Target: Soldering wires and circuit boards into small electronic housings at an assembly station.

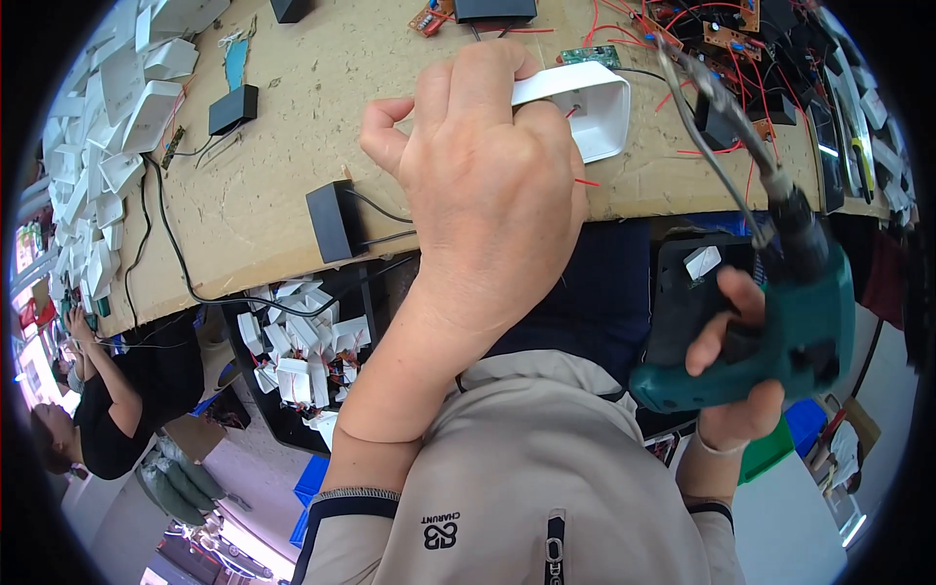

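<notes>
My left hand (487,185) is closed on a white plastic housing (606,122), held above the table with its hollow side showing. Something small and dark sits inside the housing, and a bit of red wire sticks out by my fingers. My right hand (712,343) grips a green power screwdriver (814,312) at the right, below the table's edge. Its long metal bit points up and left toward the table and is blurred. Just behind the housing lies a green circuit board (590,56). A black box with cables (333,222) stands left of my left wrist.
White housings (97,146) are heaped at the table's left. Brown boards with red wires (726,37) crowd the far right. Another black box (232,109) lies on the cardboard-coloured tabletop (302,88). Below stand a crate of white parts (307,356) and a black tray (682,292). A co-worker (117,400) is at left.
</notes>
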`<state>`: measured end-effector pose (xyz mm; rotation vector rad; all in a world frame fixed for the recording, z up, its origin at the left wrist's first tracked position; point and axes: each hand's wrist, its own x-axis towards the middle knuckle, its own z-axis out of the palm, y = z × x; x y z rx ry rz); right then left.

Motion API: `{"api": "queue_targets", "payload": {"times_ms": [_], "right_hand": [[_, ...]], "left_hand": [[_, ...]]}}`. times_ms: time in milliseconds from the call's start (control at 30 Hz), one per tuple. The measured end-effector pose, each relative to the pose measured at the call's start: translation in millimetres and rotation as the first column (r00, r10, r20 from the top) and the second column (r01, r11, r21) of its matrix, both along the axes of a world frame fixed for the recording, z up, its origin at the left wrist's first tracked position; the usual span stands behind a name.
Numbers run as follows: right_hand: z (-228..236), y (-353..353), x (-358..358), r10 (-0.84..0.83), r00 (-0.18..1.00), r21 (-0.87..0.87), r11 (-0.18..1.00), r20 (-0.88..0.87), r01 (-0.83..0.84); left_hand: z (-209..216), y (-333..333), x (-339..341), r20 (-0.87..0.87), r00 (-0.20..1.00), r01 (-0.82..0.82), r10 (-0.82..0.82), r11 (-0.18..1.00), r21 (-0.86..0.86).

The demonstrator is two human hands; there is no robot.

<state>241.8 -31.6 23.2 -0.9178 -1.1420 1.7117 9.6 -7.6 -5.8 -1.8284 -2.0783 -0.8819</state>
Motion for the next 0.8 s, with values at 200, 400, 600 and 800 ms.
{"api": "queue_targets", "payload": {"times_ms": [200,400,600,800], "right_hand": [[-25,36,-46,0.06,0.949,-0.115,0.988,-0.31,-0.1],[-32,57,-62,0.23,0.92,-0.016,0.969,-0.318,-0.248],[-30,57,-74,0.102,0.931,-0.114,0.982,-0.35,-0.15],[-28,47,-81,0.048,0.949,-0.123,0.988,-0.313,-0.091]], "left_hand": [[18,-12,-3,0.107,0.992,0.069,-0.059,0.994,-0.089],[27,-37,-21,0.227,0.955,0.216,-0.191,0.972,-0.092],[11,-44,-34,0.058,0.953,0.297,-0.297,0.955,0.011],[4,-47,-24,0.028,0.942,0.329,-0.336,0.935,0.131]]}}
